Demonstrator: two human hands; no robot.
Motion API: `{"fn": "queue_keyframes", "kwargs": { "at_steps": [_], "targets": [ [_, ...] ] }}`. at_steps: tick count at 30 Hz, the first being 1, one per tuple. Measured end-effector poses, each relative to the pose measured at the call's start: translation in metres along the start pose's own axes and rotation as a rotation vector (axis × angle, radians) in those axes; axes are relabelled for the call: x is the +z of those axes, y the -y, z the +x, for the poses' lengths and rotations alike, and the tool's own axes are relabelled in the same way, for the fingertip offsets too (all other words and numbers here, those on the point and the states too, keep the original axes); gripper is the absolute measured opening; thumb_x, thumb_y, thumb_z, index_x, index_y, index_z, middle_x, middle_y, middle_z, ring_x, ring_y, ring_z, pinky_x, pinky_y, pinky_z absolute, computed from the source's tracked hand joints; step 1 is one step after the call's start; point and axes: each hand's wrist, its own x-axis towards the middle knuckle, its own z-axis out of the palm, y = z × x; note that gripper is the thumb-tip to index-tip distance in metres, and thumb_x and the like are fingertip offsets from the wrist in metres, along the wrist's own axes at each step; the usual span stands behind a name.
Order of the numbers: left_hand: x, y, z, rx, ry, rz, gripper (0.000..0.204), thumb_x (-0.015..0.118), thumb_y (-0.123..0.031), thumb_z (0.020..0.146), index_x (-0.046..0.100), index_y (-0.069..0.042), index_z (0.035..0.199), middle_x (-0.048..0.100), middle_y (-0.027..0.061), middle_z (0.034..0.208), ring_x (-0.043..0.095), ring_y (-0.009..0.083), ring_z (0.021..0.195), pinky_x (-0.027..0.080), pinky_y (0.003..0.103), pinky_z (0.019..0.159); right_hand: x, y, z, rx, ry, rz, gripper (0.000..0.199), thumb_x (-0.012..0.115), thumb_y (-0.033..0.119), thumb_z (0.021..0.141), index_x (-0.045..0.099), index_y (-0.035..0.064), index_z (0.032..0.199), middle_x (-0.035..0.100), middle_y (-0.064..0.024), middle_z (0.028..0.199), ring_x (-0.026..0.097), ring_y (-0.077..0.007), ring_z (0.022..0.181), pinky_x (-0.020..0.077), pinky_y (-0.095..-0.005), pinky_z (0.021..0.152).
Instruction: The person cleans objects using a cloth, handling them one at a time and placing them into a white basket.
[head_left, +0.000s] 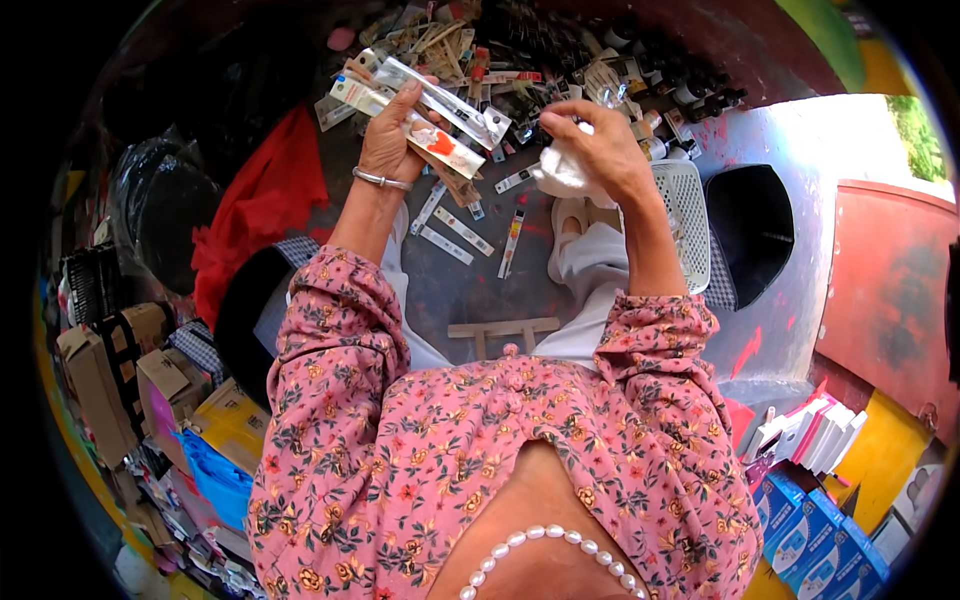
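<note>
My left hand (388, 145), with a silver bangle at the wrist, is closed round several slim packets (452, 110). One is clear and silvery, another white with an orange-red patch, and a brownish strip sticks out below them. Across from it, my right hand (612, 150) is closed on a crumpled white cloth (565, 172), which hangs below the fingers. The two hands are apart. Loose slim packets (463, 230) lie on the dark floor below, between my feet. A yellow-and-white narrow one (511, 243) lies a little to their right.
Beyond my hands spreads a heap of small packages (440, 40) and dark bottles (690, 90). A white plastic basket (690, 215) and a black bin (755, 235) stand at right. Red cloth (265, 210), cartons (170, 385) and a black container (250, 290) are at left. Blue boxes (820, 540) sit lower right.
</note>
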Motion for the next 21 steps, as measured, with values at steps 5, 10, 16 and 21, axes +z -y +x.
{"fn": "queue_keyframes", "kwargs": {
  "at_steps": [5,10,16,21],
  "targets": [
    [0.006,0.000,-0.005,-0.060,-0.027,0.099,0.026,0.059,-0.017,0.083,0.053,0.003,0.100,0.054,0.0063,0.078,0.055,0.0133,0.062,0.050,0.027,0.055,0.036,0.007,0.000,-0.204,0.038,0.107,0.033,0.067,0.026,0.068,0.066,0.0022,0.091,0.066,-0.0088,0.082,0.060,-0.0147,0.069,0.0464,-0.0246,0.067],
    [-0.011,-0.002,0.012,-0.214,-0.068,-0.347,0.011,0.057,-0.007,0.082,0.050,-0.003,0.090,0.055,0.0086,0.078,0.058,0.0180,0.065,0.053,0.034,0.059,0.027,0.030,-0.011,-0.299,-0.001,0.523,0.009,0.060,0.001,0.073,0.065,0.0030,0.079,0.062,0.0010,0.072,0.055,-0.0056,0.068,0.0442,-0.0201,0.064],
    [-0.010,-0.011,0.009,-0.145,-0.076,-0.271,0.015,0.057,-0.006,0.082,0.049,-0.003,0.094,0.056,0.0097,0.079,0.059,0.0208,0.069,0.053,0.036,0.062,0.023,0.026,-0.008,-0.302,0.181,0.662,0.006,0.062,0.003,0.073,0.063,0.0038,0.079,0.061,0.0003,0.076,0.056,-0.0069,0.072,0.0436,-0.0198,0.068],
    [0.004,-0.015,0.004,0.128,-0.149,-0.018,0.016,0.062,-0.007,0.079,0.053,-0.002,0.092,0.055,0.0070,0.077,0.056,0.0169,0.060,0.051,0.030,0.053,0.029,0.006,-0.001,0.216,0.037,0.879,0.005,0.060,0.000,0.073,0.060,-0.0014,0.078,0.061,-0.0072,0.073,0.058,-0.0124,0.062,0.0482,-0.0244,0.058]
  ]
}}
